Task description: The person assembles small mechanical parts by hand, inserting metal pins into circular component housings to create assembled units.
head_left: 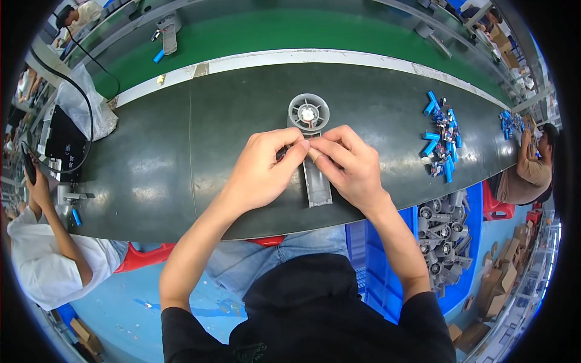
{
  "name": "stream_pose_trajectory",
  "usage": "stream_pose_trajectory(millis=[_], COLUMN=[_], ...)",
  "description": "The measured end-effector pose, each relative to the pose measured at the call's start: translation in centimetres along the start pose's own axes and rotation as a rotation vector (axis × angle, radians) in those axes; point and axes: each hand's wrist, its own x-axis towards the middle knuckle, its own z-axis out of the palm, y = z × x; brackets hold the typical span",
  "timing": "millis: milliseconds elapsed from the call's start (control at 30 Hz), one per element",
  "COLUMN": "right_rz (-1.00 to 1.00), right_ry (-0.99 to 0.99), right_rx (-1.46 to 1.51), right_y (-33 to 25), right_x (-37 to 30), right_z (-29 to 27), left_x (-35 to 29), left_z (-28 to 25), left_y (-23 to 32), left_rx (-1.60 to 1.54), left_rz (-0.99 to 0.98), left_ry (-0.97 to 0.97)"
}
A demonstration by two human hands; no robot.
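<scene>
A grey plastic fan housing [319, 189] lies on the dark green work table, its round head away from me and its open, trough-like handle toward me. Inside the head sits a small motor [307, 114] with a pale centre, and thin reddish wire shows just below it. Over the neck, my left hand [264, 166] is closed in a pinch, with a small dark part partly showing under its fingers. Against it, my right hand [351, 166] pinches too, fingertips meeting the left ones. What exactly the fingertips hold is hidden.
Blue cylindrical cells with small circuit boards [446, 136] lie piled to the right. A blue crate [475, 242] of grey housings stands below the table's right edge. At far left are a plastic bag [91, 103] and a person in white [48, 257]; another person [529, 166] sits far right.
</scene>
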Motion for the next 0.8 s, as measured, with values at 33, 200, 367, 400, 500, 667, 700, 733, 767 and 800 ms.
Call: stream_pose_trajectory(millis=[33, 200, 367, 400, 500, 667, 700, 733, 767, 800], right_rz=[0.004, 0.384, 0.585, 0.631, 0.615, 0.607, 0.609, 0.611, 0.641, 0.671], right_ry=[0.001, 0.0, -0.05, -0.054, -0.078, -0.101, -0.109, -0.109, -0.089, -0.068], right_rx=[0.003, 0.265, 0.472, 0.529, 0.538, 0.573, 0.585, 0.586, 0.634, 0.682], right_y=[-0.2, -0.8, -1.0, -1.1, -1.3, -1.2, -1.1, -1.0, -0.8, -0.7], right_x=[-0.1, -0.4, -0.6, -0.6, -0.5, -0.5, -0.5, -0.7, -0.8, -0.9], right_z=[0.1, -0.1, -0.2, -0.1, -0.1, 0.0, 0.0, 0.1, 0.2, 0.2], left_x=[-0.1, -1.7, -2.0, -2.1, -2.0, -1.9, -1.9, -2.0, -2.0, -2.0], left_z=[0.0, 0.9, 1.2, 1.3, 1.9, 2.4, 2.4, 2.3, 2.2, 2.2], left_y=[0.0, 0.9, -0.2, -0.2, -0.4, -1.1, -1.0, -0.8, -0.7, -0.8], left_rx=[-0.008, -0.01, 0.18, 0.182, 0.177, 0.164, 0.163, 0.192, 0.22, 0.219], left_rz=[-0.002, 0.087, 0.224, 0.219, 0.232, 0.281, 0.28, 0.322, 0.365, 0.364], left_ry=[-0.002, 0.198, 0.292, 0.293, 0.353, 0.362, 0.36, 0.337, 0.313, 0.313])
